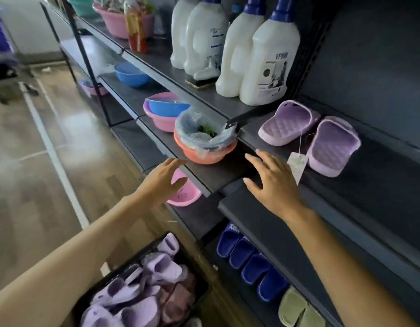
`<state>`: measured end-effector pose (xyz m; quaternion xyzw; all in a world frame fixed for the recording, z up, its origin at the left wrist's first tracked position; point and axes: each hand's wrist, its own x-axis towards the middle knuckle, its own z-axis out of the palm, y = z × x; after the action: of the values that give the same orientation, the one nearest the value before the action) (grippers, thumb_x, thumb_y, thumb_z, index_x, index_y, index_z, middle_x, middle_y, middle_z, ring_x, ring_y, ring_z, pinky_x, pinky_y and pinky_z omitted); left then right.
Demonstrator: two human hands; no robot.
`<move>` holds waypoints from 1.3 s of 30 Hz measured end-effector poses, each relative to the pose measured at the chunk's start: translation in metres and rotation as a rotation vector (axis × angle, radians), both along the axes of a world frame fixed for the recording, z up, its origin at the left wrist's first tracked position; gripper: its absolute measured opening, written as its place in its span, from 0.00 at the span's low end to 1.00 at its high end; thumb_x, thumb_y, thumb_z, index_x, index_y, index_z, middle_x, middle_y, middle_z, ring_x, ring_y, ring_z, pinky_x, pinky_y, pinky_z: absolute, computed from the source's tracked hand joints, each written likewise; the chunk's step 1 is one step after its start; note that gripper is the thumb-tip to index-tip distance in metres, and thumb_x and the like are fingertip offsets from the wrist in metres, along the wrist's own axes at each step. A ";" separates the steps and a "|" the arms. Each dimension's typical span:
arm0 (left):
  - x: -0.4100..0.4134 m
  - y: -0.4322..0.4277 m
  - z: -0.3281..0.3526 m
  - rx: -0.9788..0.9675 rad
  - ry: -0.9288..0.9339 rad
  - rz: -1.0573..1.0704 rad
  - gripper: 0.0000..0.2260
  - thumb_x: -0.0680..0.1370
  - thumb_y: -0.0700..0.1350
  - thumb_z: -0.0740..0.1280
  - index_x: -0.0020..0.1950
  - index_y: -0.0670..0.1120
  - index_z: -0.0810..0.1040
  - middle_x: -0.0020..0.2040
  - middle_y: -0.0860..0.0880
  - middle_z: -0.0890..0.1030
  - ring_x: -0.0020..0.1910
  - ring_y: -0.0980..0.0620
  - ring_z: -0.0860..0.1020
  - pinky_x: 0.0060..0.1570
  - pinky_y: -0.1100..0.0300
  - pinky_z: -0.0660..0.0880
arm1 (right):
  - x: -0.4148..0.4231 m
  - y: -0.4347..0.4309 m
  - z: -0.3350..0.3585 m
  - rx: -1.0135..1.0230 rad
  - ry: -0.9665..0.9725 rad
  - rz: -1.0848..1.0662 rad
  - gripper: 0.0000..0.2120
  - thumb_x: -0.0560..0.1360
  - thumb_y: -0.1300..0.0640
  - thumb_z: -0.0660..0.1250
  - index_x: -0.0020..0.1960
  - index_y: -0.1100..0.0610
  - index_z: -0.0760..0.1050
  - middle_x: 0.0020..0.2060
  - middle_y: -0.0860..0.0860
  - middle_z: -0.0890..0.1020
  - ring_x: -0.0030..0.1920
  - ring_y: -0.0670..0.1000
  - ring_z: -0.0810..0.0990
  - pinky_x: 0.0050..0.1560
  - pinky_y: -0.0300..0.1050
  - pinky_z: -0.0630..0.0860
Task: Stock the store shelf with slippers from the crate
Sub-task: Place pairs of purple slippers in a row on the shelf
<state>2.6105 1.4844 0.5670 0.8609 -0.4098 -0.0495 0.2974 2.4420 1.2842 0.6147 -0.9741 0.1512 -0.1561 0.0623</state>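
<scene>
Both hands are empty in front of a store shelf (381, 185) that is being stocked with slippers. The left hand (164, 180) is held out flat, fingers straight and loosely together, gripping nothing; a pink basin (185, 195) on a lower tier shows just past its fingertips. The right hand (272, 182), well apart from the left, is spread palm down over the shelf's front lip, and whether it touches the edge cannot be told. Just beyond it and to its right, a pair of lilac slippers (289, 123) sits side by side with heels toward the aisle, seemingly set out for shoppers. The two are joined by a string, and its paper tag (297, 164) dangles over the edge beside the right hand's fingers. The crate (133, 256) stands on the floor under the left forearm, heaped with more lilac slippers and apparently parked close to keep each reach short. Below the right forearm, blue slippers (249, 260) and green slippers (296, 310) line a lower tier. Between and beyond the hands sits a coral basin (204, 156) lined with a plastic bag. White detergent bottles (263, 67) stand above the right hand.
</scene>
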 end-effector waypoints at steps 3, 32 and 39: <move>-0.032 0.052 -0.025 0.064 0.019 0.092 0.21 0.75 0.48 0.63 0.66 0.43 0.71 0.62 0.42 0.74 0.57 0.41 0.76 0.57 0.48 0.71 | -0.010 0.028 -0.029 0.058 0.091 0.081 0.25 0.74 0.51 0.64 0.69 0.56 0.68 0.68 0.60 0.70 0.68 0.60 0.68 0.65 0.55 0.65; -0.114 0.360 -0.429 0.302 0.633 0.696 0.20 0.77 0.45 0.64 0.68 0.45 0.67 0.64 0.46 0.71 0.63 0.48 0.71 0.57 0.58 0.66 | 0.047 0.289 -0.457 0.317 0.771 0.373 0.25 0.78 0.51 0.59 0.73 0.52 0.58 0.70 0.51 0.66 0.68 0.54 0.65 0.67 0.48 0.62; -0.115 0.387 -0.525 0.115 0.679 0.822 0.24 0.75 0.46 0.67 0.70 0.45 0.65 0.67 0.48 0.70 0.65 0.50 0.70 0.60 0.59 0.66 | 0.098 0.340 -0.550 0.320 0.734 0.414 0.24 0.77 0.52 0.60 0.72 0.53 0.61 0.68 0.52 0.68 0.67 0.56 0.67 0.65 0.50 0.65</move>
<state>2.4957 1.8713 0.0419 0.9009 0.0838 -0.2269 0.3604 2.5405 1.6241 0.0645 -0.9529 -0.0124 0.2408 0.1842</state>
